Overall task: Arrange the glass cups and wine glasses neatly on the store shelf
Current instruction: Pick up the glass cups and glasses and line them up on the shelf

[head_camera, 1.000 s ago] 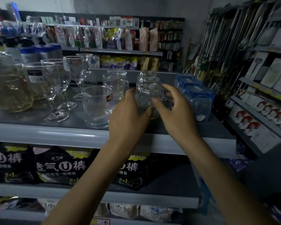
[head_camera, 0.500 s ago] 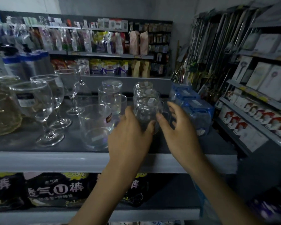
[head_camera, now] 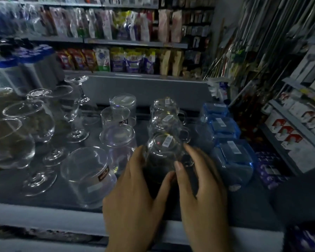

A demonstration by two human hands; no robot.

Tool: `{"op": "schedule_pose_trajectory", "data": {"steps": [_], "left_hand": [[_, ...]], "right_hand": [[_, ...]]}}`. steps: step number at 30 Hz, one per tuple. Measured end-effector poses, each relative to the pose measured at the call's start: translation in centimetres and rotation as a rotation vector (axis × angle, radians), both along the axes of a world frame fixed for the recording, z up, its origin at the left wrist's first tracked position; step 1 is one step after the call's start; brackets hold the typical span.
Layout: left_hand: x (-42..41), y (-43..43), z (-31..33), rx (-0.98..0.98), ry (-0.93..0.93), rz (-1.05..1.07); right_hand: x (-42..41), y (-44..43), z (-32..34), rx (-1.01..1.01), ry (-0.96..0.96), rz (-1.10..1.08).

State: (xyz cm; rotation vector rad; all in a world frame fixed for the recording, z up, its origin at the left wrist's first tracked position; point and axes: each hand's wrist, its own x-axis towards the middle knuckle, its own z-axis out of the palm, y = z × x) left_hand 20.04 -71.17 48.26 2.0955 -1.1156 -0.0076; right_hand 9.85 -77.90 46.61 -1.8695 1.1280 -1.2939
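Glass cup [head_camera: 162,148] inverted, base up, axis vertical, handle rightward

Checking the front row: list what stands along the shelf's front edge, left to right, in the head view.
From the left: wine glass → labelled tumbler → left hand → clear mug, gripped by both hands → right hand → blue cup.

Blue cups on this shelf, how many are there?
3, in one row at the right end of the shelf: the front blue cup beside the right hand, the middle blue cup behind it, the back blue cup by the rear panel. Others could be hidden.
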Motion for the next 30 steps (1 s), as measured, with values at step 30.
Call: {"op": "schedule_pose_trajectory", "data": {"steps": [30], "left_hand": [[0.18, -0.02, 0.14, -0.026, -0.005, 0.029]], "right_hand": [[-0.33, 0.70, 0.73, 0.093, -0.025, 0.058]]}}
